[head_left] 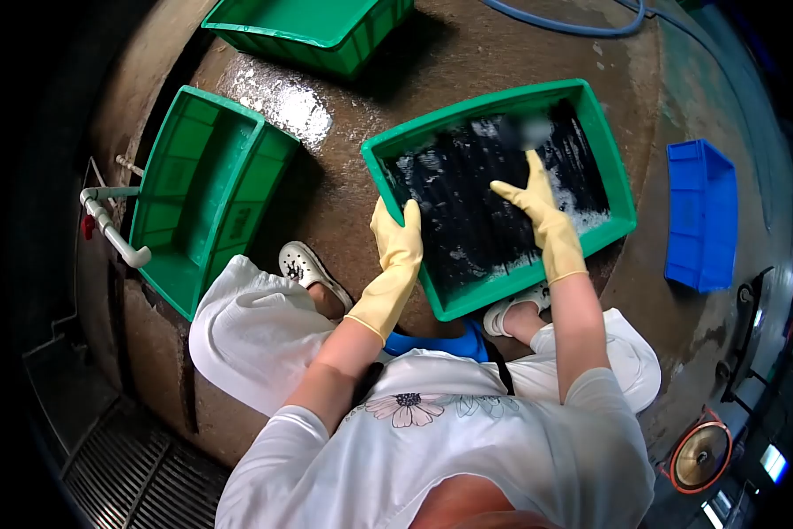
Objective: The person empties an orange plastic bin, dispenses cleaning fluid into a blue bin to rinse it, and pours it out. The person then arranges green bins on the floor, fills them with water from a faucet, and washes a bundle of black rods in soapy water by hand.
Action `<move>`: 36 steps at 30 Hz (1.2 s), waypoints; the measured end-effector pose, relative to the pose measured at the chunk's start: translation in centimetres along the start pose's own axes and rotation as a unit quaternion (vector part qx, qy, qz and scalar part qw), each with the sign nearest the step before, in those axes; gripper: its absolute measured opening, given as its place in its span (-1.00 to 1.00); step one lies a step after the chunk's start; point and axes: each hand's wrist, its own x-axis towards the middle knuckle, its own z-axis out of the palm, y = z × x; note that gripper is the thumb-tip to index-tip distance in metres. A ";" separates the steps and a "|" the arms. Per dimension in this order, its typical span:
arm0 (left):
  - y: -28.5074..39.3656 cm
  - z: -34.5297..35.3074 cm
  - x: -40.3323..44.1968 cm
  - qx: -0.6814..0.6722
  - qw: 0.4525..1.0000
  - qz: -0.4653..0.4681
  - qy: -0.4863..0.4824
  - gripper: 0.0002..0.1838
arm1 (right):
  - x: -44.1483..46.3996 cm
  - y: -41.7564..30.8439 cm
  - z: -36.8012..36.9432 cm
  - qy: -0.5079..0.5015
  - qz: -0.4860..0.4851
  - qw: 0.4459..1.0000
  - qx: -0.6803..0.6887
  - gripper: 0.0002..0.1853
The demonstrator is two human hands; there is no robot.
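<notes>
Between my feet stands a green plastic tub with dark, wet contents and patches of white foam. Whether that black mass is liquid or some soaked material, I cannot tell. My left hand, in a yellow rubber glove, grips the tub's left wall, its thumb over the rim. Inside the tub, my right hand, gloved alike, reaches over the black contents with thumb and forefinger spread; some of its fingers are hidden. A greyish blur lies just beyond its fingertips.
To the left, a green tub leans on its side near a white pipe with a red valve. Another green tub sits at the top. A blue crate is at the right. A blue hose crosses the wet floor.
</notes>
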 end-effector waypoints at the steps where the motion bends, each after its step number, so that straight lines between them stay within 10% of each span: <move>1: 0.1 0.1 -0.1 0.008 1.000 -0.002 0.009 -0.65 | -0.5 -0.2 0.4 0.008 -0.042 0.995 -0.090 0.22; 13: -1.0 0.4 -0.1 0.054 0.997 0.019 0.046 -0.61 | -6.0 -0.2 9.2 0.048 -0.242 0.800 -0.548 0.16; 19: -0.2 0.2 -0.3 0.052 0.998 0.006 0.040 -0.55 | -2.1 -0.8 4.4 0.108 -0.117 0.738 -0.656 0.25; 27: -0.7 0.4 0.0 0.027 0.998 0.029 0.038 -0.57 | -0.3 2.6 6.7 0.160 -0.126 0.838 -0.506 0.26; 31: -1.0 0.0 0.3 -0.003 1.000 0.026 -0.006 -0.58 | -5.7 -1.6 11.9 0.010 -0.154 0.810 -0.566 0.21; 36: -1.3 0.3 0.3 0.009 0.999 0.043 0.020 -0.60 | -1.4 1.4 8.4 0.082 -0.200 0.733 -0.645 0.15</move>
